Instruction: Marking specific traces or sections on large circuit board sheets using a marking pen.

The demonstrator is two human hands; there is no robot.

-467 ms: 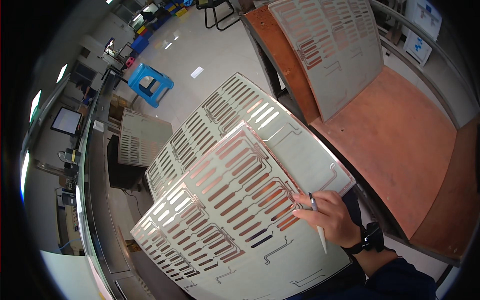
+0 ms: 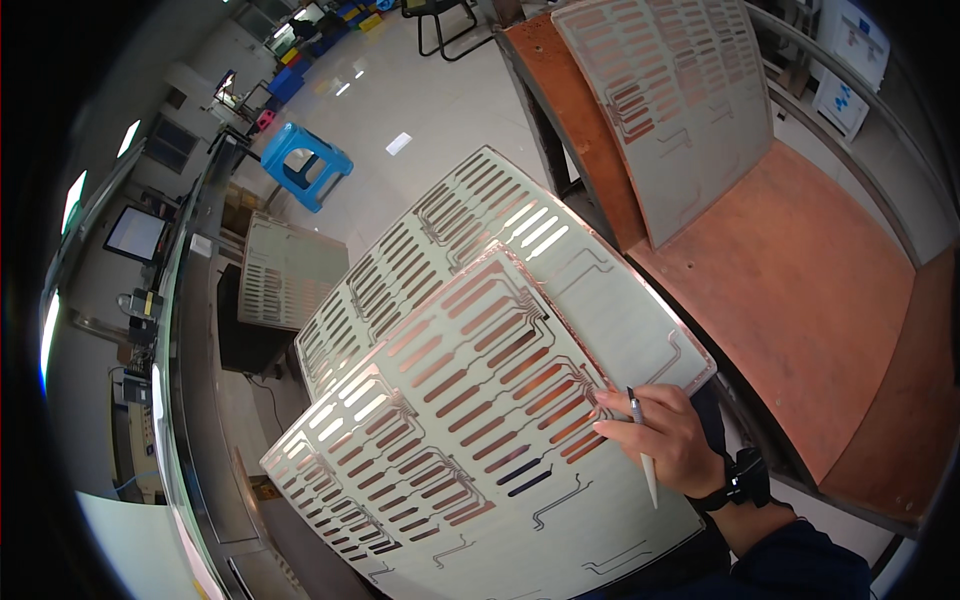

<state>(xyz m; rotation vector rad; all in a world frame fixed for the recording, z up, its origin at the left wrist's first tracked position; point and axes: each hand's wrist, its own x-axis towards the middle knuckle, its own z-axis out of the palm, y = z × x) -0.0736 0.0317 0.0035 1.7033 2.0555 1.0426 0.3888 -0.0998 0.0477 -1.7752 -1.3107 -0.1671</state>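
In front of me leans a large pale green printed circuit panel point(image 2: 640, 530) with rows of shiny copper slots and thin traces. My right hand point(image 2: 675, 445) is at its right edge, with fingertips touching or very close to the surface. Between the fingers is a slim pen-shaped tool point(image 2: 649, 478), its white tapered end pointing down and its dark, metallic end up. The tool's exact kind cannot be made out. A second, similar panel point(image 2: 590, 285) lies behind, partly covered by the front one. My left hand is out of view.
At right stands a copper-brown rack point(image 2: 790, 300) with another patterned panel point(image 2: 690, 130) leaning upright on it. A further panel point(image 2: 290, 260) sits at left beside a long bench point(image 2: 190, 370). A blue stool point(image 2: 305, 165) and a black-framed chair point(image 2: 440, 30) stand on the floor beyond.
The view has shifted slightly, moving the scene a little to the right. My right hand keeps its grip on the pen-shaped tool at the panel's edge.
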